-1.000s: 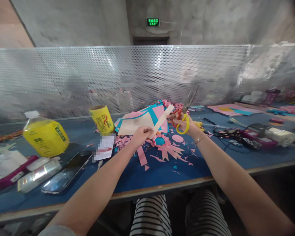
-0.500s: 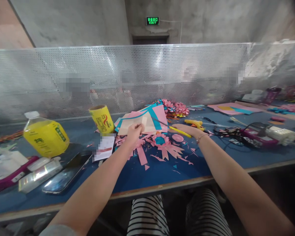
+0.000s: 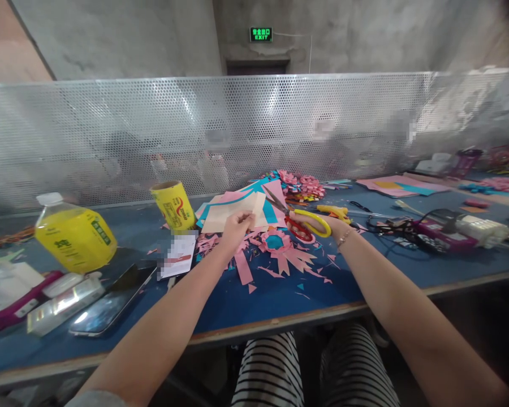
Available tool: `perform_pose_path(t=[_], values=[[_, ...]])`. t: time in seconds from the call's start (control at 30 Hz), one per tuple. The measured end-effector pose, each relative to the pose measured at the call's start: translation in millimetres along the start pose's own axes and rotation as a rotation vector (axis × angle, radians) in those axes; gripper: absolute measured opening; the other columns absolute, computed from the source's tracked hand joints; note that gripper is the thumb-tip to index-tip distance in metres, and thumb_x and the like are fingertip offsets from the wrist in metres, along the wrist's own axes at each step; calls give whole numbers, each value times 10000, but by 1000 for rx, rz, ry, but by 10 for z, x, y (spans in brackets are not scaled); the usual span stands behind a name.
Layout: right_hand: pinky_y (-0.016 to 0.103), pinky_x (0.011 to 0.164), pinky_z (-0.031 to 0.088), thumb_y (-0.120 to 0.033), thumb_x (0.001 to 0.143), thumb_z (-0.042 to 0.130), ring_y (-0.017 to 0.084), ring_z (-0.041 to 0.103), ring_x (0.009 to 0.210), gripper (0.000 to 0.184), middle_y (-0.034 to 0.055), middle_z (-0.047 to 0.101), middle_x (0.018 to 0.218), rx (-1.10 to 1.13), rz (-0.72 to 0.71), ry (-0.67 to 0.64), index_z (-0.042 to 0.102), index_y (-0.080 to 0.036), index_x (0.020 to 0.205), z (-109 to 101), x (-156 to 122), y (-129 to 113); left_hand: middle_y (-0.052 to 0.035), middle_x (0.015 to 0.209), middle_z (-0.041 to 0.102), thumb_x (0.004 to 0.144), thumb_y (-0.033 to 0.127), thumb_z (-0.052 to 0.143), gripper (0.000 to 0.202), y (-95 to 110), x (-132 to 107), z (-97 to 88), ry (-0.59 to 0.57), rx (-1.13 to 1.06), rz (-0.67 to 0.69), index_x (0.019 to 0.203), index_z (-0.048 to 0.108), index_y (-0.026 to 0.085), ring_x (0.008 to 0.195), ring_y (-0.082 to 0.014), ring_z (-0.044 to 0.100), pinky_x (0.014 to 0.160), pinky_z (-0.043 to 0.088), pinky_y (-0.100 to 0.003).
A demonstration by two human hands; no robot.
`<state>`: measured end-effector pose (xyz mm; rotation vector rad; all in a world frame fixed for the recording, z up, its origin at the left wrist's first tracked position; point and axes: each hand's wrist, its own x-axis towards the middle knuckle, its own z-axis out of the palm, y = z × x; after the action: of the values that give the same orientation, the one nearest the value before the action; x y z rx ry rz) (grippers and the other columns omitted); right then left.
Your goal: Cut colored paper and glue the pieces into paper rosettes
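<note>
A narrow cream paper strip (image 3: 258, 204) is pinched in the fingers of my left hand (image 3: 238, 226). My right hand (image 3: 336, 227) grips scissors (image 3: 300, 232) with one red and one yellow handle. Their blades are spread apart and point toward the strip's upper end, a little to its right. Beneath my hands lie overlapping cream, blue and pink paper sheets (image 3: 220, 216). Just in front of them rests a pink paper flower (image 3: 276, 243) with a blue centre and ribbon-like tails, among pink scraps (image 3: 244, 268).
On the left stand a yellow-filled bottle (image 3: 74, 240) and a yellow roll (image 3: 173, 206), with a phone (image 3: 112, 302) nearby. A heap of paper flowers (image 3: 305, 186) lies behind. To the right are a yellow glue gun (image 3: 333, 212) and black cables (image 3: 384, 226). A perforated metal screen (image 3: 152, 130) borders the table.
The scissors have turned and opened, so both handles and separated blades now show. My left hand has shifted slightly right with the strip, which now stands out toward the blades.
</note>
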<state>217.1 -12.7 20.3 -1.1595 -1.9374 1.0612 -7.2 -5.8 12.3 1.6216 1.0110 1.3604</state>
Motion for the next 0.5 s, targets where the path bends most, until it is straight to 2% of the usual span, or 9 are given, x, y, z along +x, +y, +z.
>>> perform_pose_path(t=[0.1, 0.3, 0.5], values=[[258, 374, 342, -557, 791, 389, 101, 395, 360, 405, -29, 448, 436, 92, -3, -125, 523, -199, 658, -10, 9, -12, 38, 508, 417, 652, 328, 585, 183, 18, -16, 12, -7, 13, -24, 603, 551, 155, 456, -66, 340, 458, 274, -221], [221, 375, 283, -506, 732, 527, 63, 332, 399, 324, -62, 404, 510, 67, 28, -42, 436, -201, 666, -38, 51, 23, 32, 500, 430, 650, 278, 570, 150, -14, -1, -1, -30, 56, -7, 568, 550, 154, 472, -72, 359, 473, 288, -216], [198, 418, 308, -466, 685, 605, 57, 350, 461, 306, -66, 402, 565, 69, 49, 18, 475, -197, 753, -43, 116, 136, 21, 528, 480, 636, 254, 583, 103, -22, -5, 1, 13, 80, -30, 614, 602, 155, 482, -82, 380, 476, 299, -218]])
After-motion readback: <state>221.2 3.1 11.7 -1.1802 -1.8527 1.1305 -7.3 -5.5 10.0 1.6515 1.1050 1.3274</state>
